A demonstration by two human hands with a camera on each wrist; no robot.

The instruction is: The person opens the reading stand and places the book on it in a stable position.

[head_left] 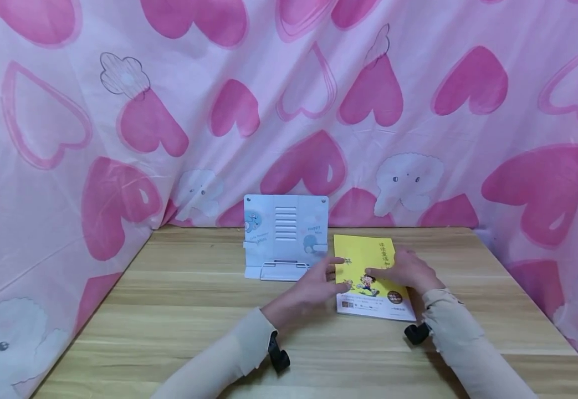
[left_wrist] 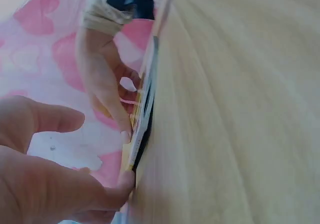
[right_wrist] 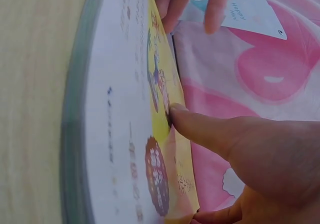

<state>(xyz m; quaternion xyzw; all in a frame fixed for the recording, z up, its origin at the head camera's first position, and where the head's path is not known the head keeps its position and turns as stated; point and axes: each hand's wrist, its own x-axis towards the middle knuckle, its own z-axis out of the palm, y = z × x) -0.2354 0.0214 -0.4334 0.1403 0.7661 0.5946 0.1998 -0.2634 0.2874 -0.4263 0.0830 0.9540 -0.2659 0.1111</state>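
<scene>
a yellow book (head_left: pixel 373 277) is laid flat on the wooden table (head_left: pixel 194 310), just right of a white book stand (head_left: pixel 286 237) that is set upright near the back edge with nothing held in it. the left hand (head_left: pixel 313 288) is placed at the book's left edge, its fingertips touching the cover's side; the fingers are seen fairly straight and nothing is clasped. the right hand (head_left: pixel 404 270) is rested on top of the cover, fingers stretched out and pressed flat, nothing gripped.

from the left wrist view the book (left_wrist: pixel 141 119) is seen edge-on as a thin slab, with the left hand (left_wrist: pixel 45 184) at its near corner and the right hand (left_wrist: pixel 107 84) beyond. in the right wrist view one fingertip (right_wrist: pixel 180 115) is shown pressed on the glossy cover (right_wrist: pixel 160 114), whose cartoon print and white lower band are made out, blurred; the stand's (right_wrist: pixel 250 9) lettered panel is seen past the left hand's fingers (right_wrist: pixel 217 6).

the table is a pale, striped wood grain. a pink heart-print cloth (head_left: pixel 119 111), creased, is hung behind and at both sides.
</scene>
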